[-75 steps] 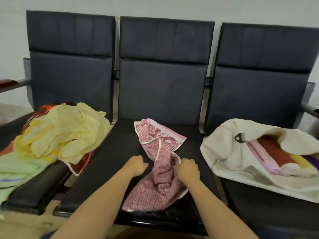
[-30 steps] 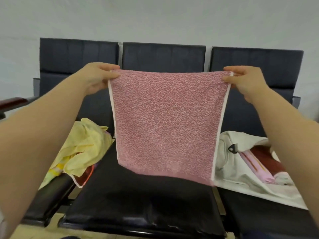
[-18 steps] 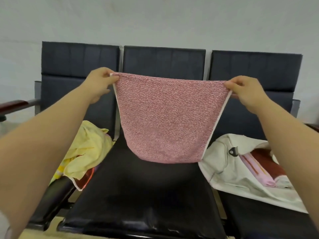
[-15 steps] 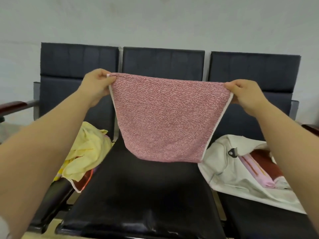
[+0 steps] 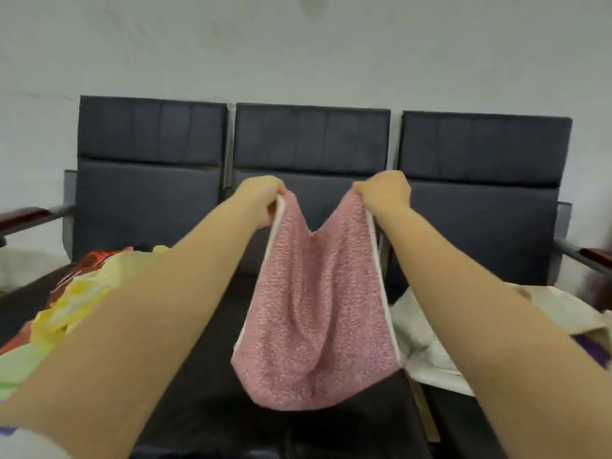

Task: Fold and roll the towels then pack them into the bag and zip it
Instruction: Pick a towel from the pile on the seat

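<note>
Both hands (image 5: 261, 202) (image 5: 385, 192) pinch the sagging, apparently doubled towel (image 5: 318, 313).

Towel (image 5: 318, 326) hangs above bench (image 5: 311, 140) middle seat, top corners in left hand (image 5: 261, 202) and right hand (image 5: 385, 193). Towel pile (image 5: 76, 303) on left seat; bag (image 5: 427, 332) on right seat. Wall (image 5: 298, 44) behind bench.

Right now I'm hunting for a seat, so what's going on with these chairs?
A person is folding towels. The left hand and right hand each pinch a top corner of a pink towel, held near each other so it sags above the middle seat. A heap of unfolded towels lies on the left seat. A cream bag sits on the right seat. This towel is not yet rolled or packed.
</note>
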`<act>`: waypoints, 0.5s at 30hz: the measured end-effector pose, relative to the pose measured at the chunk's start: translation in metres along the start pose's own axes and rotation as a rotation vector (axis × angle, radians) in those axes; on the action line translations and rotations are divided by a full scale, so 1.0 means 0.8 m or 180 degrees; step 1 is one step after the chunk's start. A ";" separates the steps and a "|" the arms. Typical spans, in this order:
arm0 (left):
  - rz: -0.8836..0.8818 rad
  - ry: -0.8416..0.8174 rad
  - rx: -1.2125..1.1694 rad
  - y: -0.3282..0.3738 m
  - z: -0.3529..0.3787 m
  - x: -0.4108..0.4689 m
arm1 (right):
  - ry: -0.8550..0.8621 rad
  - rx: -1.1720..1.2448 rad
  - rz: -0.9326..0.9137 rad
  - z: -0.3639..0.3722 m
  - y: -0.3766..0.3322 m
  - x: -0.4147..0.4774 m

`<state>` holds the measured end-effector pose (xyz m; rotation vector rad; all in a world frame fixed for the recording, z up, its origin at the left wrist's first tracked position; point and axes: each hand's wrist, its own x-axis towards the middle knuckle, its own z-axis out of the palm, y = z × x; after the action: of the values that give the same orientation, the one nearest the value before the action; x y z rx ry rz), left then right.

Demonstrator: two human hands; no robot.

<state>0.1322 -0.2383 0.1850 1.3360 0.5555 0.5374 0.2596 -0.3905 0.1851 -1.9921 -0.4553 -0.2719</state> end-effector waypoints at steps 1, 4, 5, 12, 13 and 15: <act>0.0131 -0.0069 0.0012 -0.003 0.014 0.000 | -0.0027 0.0041 -0.0190 0.011 -0.011 -0.010; 0.0544 -0.0149 0.0214 -0.006 0.045 -0.016 | -0.0038 0.0254 -0.0710 0.035 -0.035 -0.041; 0.0663 -0.0147 0.0143 -0.005 0.049 -0.019 | -0.0073 0.0272 -0.0841 0.038 -0.039 -0.045; 0.1501 -0.1165 0.0413 -0.003 0.036 -0.043 | -0.0515 0.1898 -0.0757 0.018 -0.046 -0.040; 0.1564 -0.1128 0.0263 -0.004 0.031 -0.045 | -0.0544 0.2016 -0.0769 0.011 -0.046 -0.037; 0.1723 -0.0722 0.0116 -0.005 0.022 -0.043 | -0.0551 0.1812 -0.0870 -0.004 -0.044 -0.028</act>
<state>0.1175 -0.2746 0.1858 1.5629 0.0079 0.8025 0.2243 -0.3839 0.2062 -1.3996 -0.8194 -0.1181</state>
